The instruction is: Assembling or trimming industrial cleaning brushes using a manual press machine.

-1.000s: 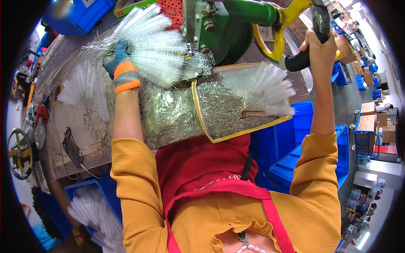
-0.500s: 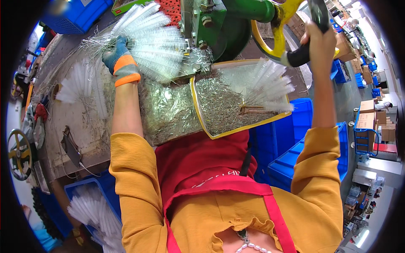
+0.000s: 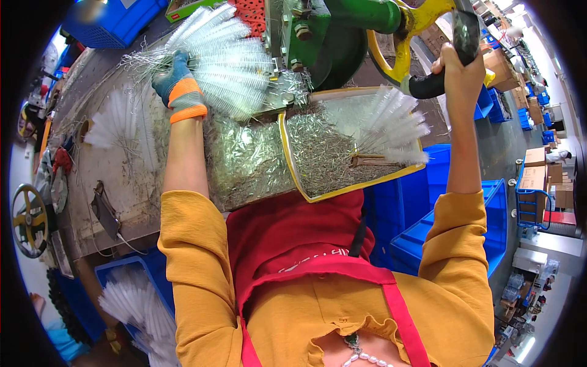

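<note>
My left hand, in a blue glove with an orange and grey cuff, is closed around the wire ends of a fanned bunch of white bristle brushes. The bristle ends reach to the metal block at the foot of a green hand press. At upper right, my bare right hand has its fingers wrapped round the black-covered grip of the press's yellow wheel. My left palm and the brush stems inside it are hidden.
Cut wire bits cover the table and a yellow-edged tray, where more brushes lie. Loose brushes rest at left. Blue bins stand at lower right and lower left, the left one holding brushes.
My right hand has shifted slightly down and left with the wheel's grip, which has turned a little. My left hand keeps its hold on the brushes, almost unmoved.
</note>
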The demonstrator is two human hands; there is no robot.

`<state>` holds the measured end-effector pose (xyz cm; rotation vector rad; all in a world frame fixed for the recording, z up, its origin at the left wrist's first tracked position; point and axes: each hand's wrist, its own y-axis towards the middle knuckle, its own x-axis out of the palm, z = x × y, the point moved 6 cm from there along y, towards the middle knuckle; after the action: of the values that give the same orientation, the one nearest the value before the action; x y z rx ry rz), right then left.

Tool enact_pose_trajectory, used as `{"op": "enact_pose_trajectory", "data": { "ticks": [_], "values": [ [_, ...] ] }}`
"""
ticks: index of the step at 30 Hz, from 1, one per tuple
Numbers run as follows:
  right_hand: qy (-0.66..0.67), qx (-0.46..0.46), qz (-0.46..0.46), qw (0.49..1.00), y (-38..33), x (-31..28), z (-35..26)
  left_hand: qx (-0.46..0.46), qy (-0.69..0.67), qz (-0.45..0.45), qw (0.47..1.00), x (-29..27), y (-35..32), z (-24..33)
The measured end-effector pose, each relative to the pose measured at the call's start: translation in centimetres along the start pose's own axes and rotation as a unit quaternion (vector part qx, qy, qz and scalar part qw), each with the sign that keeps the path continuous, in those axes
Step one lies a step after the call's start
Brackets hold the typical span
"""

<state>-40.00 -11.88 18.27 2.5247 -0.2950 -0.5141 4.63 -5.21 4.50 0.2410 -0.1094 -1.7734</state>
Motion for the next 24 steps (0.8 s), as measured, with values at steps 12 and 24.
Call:
{"op": "enact_pose_trajectory", "data": {
  "ticks": [12,24],
  "values": [
    [0.127,-0.004,0.112,0.986,-3.3,1.0,1.0,-0.023,0.020,-0.197,0.980,0.6,2.3,-1.2],
    [0.170,-0.072,0.130,0.974,-4.3,1.4,2.4,-0.075,-0.136,-0.262,0.953,0.4,-0.1,-1.8]
  ]
}}
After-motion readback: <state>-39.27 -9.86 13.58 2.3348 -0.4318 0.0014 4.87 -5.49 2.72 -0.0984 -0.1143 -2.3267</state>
